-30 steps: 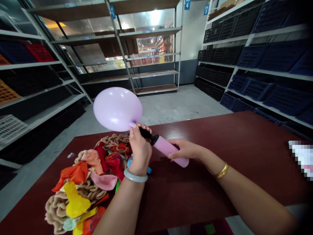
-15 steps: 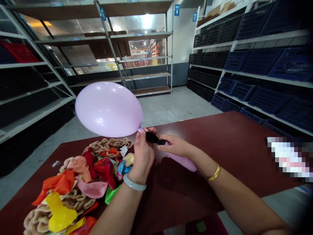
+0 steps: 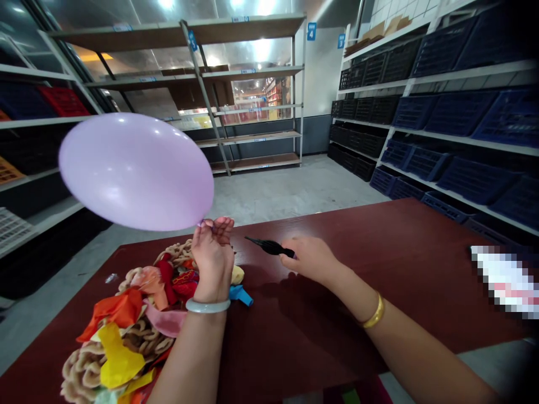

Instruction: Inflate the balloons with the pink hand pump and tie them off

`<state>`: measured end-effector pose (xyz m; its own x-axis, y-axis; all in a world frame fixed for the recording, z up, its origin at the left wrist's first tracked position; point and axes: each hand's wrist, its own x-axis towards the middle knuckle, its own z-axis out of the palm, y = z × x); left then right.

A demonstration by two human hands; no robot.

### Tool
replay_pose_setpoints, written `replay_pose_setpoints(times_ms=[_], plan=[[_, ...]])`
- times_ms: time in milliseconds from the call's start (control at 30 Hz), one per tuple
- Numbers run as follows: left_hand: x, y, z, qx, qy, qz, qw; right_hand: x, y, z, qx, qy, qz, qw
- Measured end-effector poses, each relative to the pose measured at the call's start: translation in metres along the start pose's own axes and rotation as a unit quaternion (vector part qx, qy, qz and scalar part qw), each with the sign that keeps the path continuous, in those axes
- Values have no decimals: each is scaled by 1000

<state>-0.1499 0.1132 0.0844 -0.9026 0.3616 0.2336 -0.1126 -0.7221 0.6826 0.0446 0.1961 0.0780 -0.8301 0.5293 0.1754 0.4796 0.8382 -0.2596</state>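
Observation:
A large inflated lilac balloon (image 3: pixel 135 171) floats at the left, above the table's far edge. My left hand (image 3: pixel 213 255) pinches its neck between the fingertips, raised over a pile of flat balloons. My right hand (image 3: pixel 311 259) is closed round a hand pump (image 3: pixel 269 246), whose black nozzle sticks out to the left, clear of the balloon. The pump's body is hidden by the hand. A jade bangle is on my left wrist and a gold one on my right.
A heap of uninflated balloons in orange, yellow, red, pink and blue lies with tan braided rope (image 3: pixel 126 331) on the dark red table (image 3: pixel 379 264). Metal shelving with crates lines both sides; a blurred patch sits at the right edge.
The balloon grew larger, then its neck came off the pump nozzle. My left hand lifted it up and left while my right hand drew the pump away to the right.

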Motion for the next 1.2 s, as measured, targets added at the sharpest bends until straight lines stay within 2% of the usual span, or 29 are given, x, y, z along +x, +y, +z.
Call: replay_pose_setpoints(times_ms=[167, 300, 500, 767, 900, 1000, 1033, 1200], plan=[[1, 1, -2, 10, -17, -35, 999, 1, 5, 7, -73, -22, 17, 997], [5, 11, -4, 16, -23, -9, 1000, 0, 6, 17, -113, -50, 10, 992], [25, 33, -17, 38, -10, 29, 999, 0, 3, 34, -138, -26, -21, 990], [30, 41, -23, 53, -17, 58, 997, 11, 2, 21, -104, -65, -2, 993], [30, 41, -24, 43, -14, 51, 998, 43, -11, 16, -65, -66, -18, 996], [31, 41, -25, 37, -15, 49, 998, 82, -37, 22, 20, -67, -48, 996], [31, 40, -26, 36, -14, 48, 998, 96, -48, 26, 55, -83, -29, 995], [35, 35, -29, 43, -14, 40, 998, 155, -98, 57, 68, -127, 33, 989]])
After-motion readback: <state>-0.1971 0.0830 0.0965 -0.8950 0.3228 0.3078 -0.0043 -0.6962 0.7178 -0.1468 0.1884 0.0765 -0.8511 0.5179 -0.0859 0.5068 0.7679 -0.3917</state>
